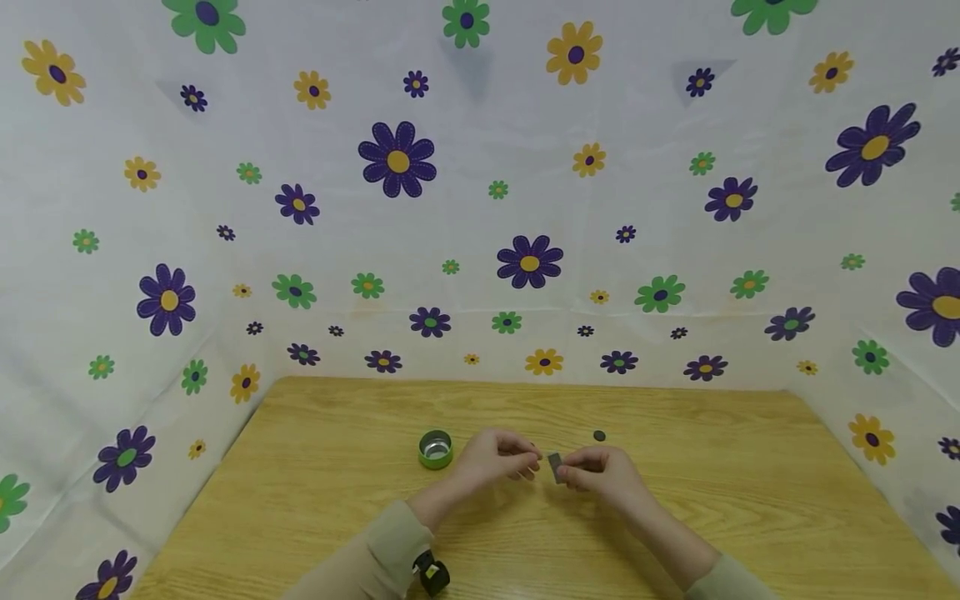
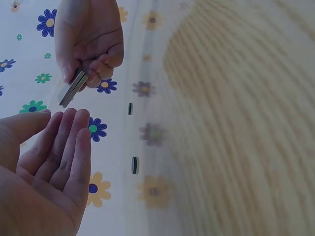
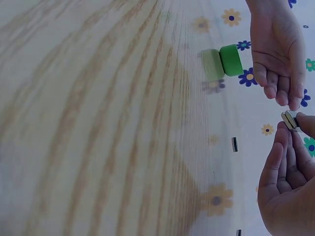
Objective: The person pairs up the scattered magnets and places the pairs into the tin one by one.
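Note:
My right hand (image 1: 611, 479) pinches a small dark grey rectangular piece (image 1: 556, 468) between thumb and fingers, above the table. From the left wrist view, the piece (image 2: 74, 88) looks like thin, shiny-edged layers. Close beside it, my left hand (image 1: 495, 458) has extended fingers and a thumb held apart. Nothing shows in its palm (image 2: 49, 172), and its fingertips point toward the piece. A small dark round disc (image 1: 599, 436) lies on the table beyond the right hand. Two small dark-edged pieces appear in the left wrist view, a nearer one (image 2: 135, 165) and a farther one (image 2: 130, 108).
A round green container (image 1: 435, 450) with a silvery inside stands left of the left hand. The wooden table (image 1: 337, 417) is enclosed by a white flower-printed cloth (image 1: 480, 225) at the back and sides. A black device (image 1: 431, 573) sits at the left cuff.

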A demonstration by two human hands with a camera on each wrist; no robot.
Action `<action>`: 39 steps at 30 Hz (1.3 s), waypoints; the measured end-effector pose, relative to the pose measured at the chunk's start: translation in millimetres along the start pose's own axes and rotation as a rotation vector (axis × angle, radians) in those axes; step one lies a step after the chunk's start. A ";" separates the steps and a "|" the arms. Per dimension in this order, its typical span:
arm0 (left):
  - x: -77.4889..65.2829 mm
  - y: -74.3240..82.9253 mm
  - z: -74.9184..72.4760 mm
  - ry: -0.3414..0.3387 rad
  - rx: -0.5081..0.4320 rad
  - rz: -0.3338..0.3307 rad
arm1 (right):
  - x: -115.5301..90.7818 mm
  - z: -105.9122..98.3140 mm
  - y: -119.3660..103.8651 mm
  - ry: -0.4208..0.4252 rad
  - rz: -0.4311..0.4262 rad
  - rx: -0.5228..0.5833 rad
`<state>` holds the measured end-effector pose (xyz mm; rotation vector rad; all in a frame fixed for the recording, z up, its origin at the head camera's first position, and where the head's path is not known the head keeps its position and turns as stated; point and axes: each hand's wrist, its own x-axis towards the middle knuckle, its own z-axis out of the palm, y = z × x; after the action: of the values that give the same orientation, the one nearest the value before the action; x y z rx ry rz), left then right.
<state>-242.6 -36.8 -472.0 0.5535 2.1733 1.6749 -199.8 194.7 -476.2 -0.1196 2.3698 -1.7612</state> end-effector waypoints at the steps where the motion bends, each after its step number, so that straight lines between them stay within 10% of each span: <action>1: 0.3 -0.1 -2.0 0.001 0.007 0.005 | 0.0 0.0 0.8 0.000 0.002 -0.002; 39: -12.8 -3.1 -86.5 0.122 0.110 0.030 | -1.1 -0.6 2.3 -0.009 0.028 -0.032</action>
<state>-274.3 -116.2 -453.3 0.5283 2.3662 1.6524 -198.7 196.1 -478.2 -0.0984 2.3823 -1.7074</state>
